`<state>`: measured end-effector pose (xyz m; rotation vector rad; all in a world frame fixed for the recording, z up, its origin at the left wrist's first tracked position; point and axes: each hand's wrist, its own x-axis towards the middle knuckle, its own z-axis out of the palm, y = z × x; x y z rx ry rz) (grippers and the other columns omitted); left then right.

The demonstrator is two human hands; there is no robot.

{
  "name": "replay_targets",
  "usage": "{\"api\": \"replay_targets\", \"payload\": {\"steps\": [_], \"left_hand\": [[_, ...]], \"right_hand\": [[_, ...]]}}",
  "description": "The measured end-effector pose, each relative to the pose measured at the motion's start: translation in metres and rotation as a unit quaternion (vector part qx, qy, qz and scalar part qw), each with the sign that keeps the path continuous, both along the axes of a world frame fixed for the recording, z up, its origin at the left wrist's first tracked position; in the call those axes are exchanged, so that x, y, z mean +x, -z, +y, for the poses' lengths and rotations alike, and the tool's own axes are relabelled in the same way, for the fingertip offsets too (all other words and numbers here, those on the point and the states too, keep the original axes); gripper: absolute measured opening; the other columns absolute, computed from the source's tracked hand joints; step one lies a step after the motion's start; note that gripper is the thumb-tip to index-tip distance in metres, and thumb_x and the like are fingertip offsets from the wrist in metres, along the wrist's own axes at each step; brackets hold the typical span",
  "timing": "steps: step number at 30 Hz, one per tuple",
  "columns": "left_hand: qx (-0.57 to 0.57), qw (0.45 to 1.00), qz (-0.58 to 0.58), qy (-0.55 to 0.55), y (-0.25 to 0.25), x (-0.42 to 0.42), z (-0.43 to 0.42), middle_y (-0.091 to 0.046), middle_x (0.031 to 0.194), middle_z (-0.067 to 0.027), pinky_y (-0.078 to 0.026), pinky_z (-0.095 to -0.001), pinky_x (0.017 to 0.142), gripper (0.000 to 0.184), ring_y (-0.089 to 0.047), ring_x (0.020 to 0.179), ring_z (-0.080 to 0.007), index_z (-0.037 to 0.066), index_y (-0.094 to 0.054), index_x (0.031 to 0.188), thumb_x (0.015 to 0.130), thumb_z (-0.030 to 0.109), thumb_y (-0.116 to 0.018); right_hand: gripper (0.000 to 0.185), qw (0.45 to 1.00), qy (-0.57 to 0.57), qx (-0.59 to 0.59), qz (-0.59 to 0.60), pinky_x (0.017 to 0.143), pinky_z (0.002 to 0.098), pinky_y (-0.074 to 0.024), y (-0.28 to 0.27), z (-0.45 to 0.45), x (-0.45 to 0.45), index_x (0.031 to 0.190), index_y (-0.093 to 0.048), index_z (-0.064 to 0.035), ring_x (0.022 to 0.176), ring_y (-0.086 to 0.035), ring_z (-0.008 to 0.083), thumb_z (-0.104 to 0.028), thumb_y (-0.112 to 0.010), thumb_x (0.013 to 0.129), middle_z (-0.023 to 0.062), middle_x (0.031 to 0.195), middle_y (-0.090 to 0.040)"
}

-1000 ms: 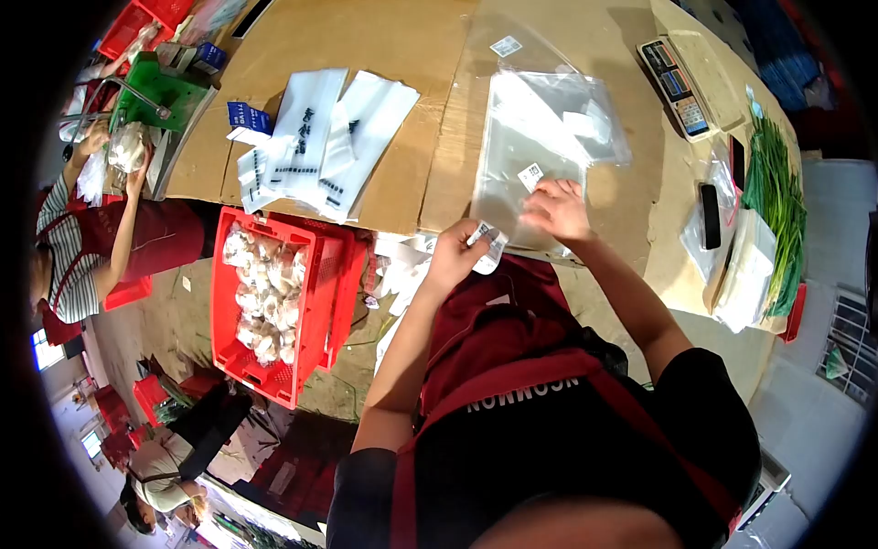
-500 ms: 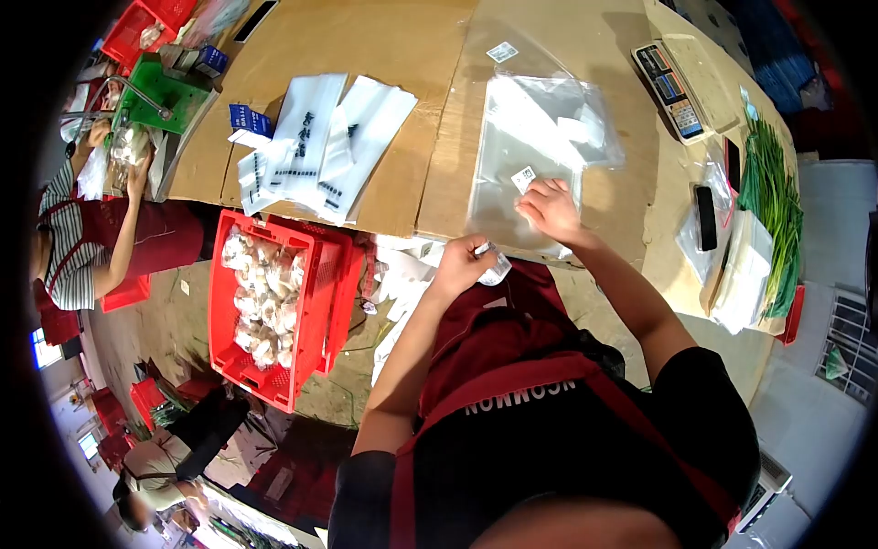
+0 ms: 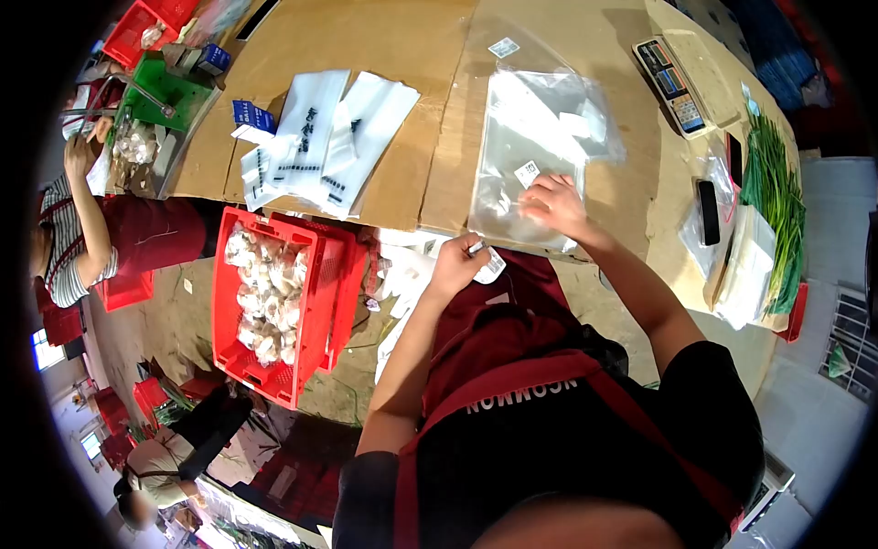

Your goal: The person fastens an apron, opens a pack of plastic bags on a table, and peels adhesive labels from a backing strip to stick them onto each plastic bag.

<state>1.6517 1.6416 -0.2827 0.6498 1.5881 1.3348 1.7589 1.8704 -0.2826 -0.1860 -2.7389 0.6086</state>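
My left hand (image 3: 456, 265) is closed on a roll of white labels (image 3: 492, 265) at the table's front edge. My right hand (image 3: 553, 203) rests over a stack of clear plastic bags (image 3: 535, 128), its fingers bent and slightly blurred; whether they hold anything is hidden. Just beyond its fingertips, a small printed label (image 3: 528, 173) lies on the top bag. Another label (image 3: 503, 47) sits on clear plastic near the far end of the stack.
Printed bags (image 3: 311, 137) and a blue box (image 3: 253, 119) lie left. A red crate (image 3: 311, 311) holds bagged mushrooms. At right are a scale (image 3: 672, 87), a black phone (image 3: 707, 212) and green stalks (image 3: 776, 210). A co-worker (image 3: 91, 229) stands far left.
My right hand has shifted slightly over the bags, while my left hand stays near the edge with the roll. The co-worker's arm has moved back from the bagged item at the green device.
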Motion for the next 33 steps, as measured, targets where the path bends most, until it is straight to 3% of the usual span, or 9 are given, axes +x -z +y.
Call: {"api": "replay_targets", "payload": {"steps": [7,11,14,17,19,21,23,31,33], "left_hand": [[-0.007,0.999,-0.033,-0.006,0.003,-0.001,-0.004,-0.056,0.068,-0.0009,-0.043,-0.0226,0.056,0.002,-0.052,0.063,-0.0061,-0.002,-0.054,0.077,0.078,0.000,-0.054],[0.023,0.998,-0.038,-0.034,-0.005,-0.004,-0.007,-0.055,0.068,0.0001,-0.041,-0.0214,0.054,0.004,-0.049,0.061,-0.0044,-0.002,-0.055,0.080,0.080,0.003,-0.054],[0.002,0.999,-0.011,-0.053,-0.020,-0.011,-0.007,-0.054,0.068,0.0016,-0.037,-0.0198,0.051,0.008,-0.045,0.058,-0.0028,-0.001,-0.056,0.085,0.083,0.008,-0.055],[0.016,0.998,-0.011,-0.058,-0.027,-0.014,0.004,-0.056,0.068,0.0000,-0.039,-0.0214,0.052,0.012,-0.048,0.061,-0.0047,0.000,-0.056,0.094,0.086,0.009,-0.055],[0.066,0.996,-0.050,-0.046,-0.022,-0.007,0.020,-0.056,0.075,0.0000,-0.039,-0.0210,0.055,0.016,-0.048,0.065,-0.0050,0.001,-0.055,0.101,0.086,0.006,-0.054],[0.198,0.978,-0.059,-0.026,-0.020,0.004,0.037,-0.056,0.079,-0.0001,-0.040,-0.0207,0.059,0.021,-0.048,0.068,-0.0046,0.001,-0.054,0.105,0.084,0.002,-0.055],[0.139,0.990,0.016,0.028,-0.026,-0.002,0.040,-0.060,0.080,-0.0028,-0.043,-0.0219,0.060,0.018,-0.052,0.071,-0.0053,0.000,-0.057,0.100,0.082,0.000,-0.057],[-0.132,0.975,0.180,-0.006,-0.052,-0.018,0.040,-0.054,0.056,-0.0029,-0.040,-0.0248,0.049,0.022,-0.047,0.052,-0.0066,-0.001,-0.061,0.079,0.080,0.021,-0.065],[-0.107,0.978,0.176,-0.033,-0.021,-0.018,0.035,-0.052,0.053,-0.0048,-0.039,-0.0268,0.047,0.027,-0.045,0.048,-0.0076,0.000,-0.061,0.075,0.079,0.027,-0.065]], "right_hand": [[0.012,0.999,0.016,-0.039,-0.005,0.071,0.0311,-0.0342,0.014,0.005,-0.006,0.075,-0.062,-0.0124,0.075,-0.052,0.0192,-0.023,-0.066,0.071,-0.0021,0.075,-0.056],[0.007,0.864,0.169,-0.475,-0.002,0.067,0.0232,-0.0438,0.008,0.030,-0.002,0.084,-0.064,-0.0053,0.073,-0.056,0.0096,-0.005,-0.062,0.077,0.0029,0.077,-0.062],[0.014,0.858,0.335,-0.221,0.320,0.068,0.0241,-0.0445,-0.042,0.091,-0.003,0.091,-0.061,-0.0025,0.074,-0.055,0.0123,0.003,-0.054,0.080,0.0041,0.082,-0.061],[0.015,0.882,0.305,-0.100,0.345,0.069,0.0252,-0.0445,-0.104,0.072,-0.003,0.095,-0.059,-0.0019,0.077,-0.054,0.0133,0.002,-0.052,0.082,0.0039,0.083,-0.059],[0.014,0.943,0.219,-0.203,0.149,0.070,0.0266,-0.0448,-0.091,0.038,0.000,0.097,-0.058,-0.0016,0.080,-0.053,0.0134,-0.002,-0.052,0.084,0.0030,0.084,-0.056],[0.019,0.840,0.150,-0.486,-0.187,0.064,0.0248,-0.0436,-0.080,-0.001,0.000,0.095,-0.060,-0.0063,0.079,-0.052,0.0108,-0.017,-0.063,0.081,0.0013,0.087,-0.059],[0.018,0.857,-0.012,-0.463,-0.224,0.062,0.0233,-0.0427,-0.061,-0.020,-0.001,0.088,-0.063,-0.0057,0.071,-0.053,0.0088,-0.019,-0.068,0.077,0.0004,0.079,-0.061],[0.011,0.861,0.072,-0.495,-0.089,0.056,0.0223,-0.0426,-0.040,-0.029,-0.011,0.076,-0.063,-0.0030,0.060,-0.053,0.0059,-0.012,-0.070,0.073,0.0018,0.070,-0.063],[0.016,0.959,0.181,-0.218,0.011,0.053,0.0274,-0.0451,-0.035,-0.012,-0.019,0.069,-0.062,-0.0044,0.053,-0.057,0.0138,-0.018,-0.069,0.072,0.0048,0.066,-0.063]]}}
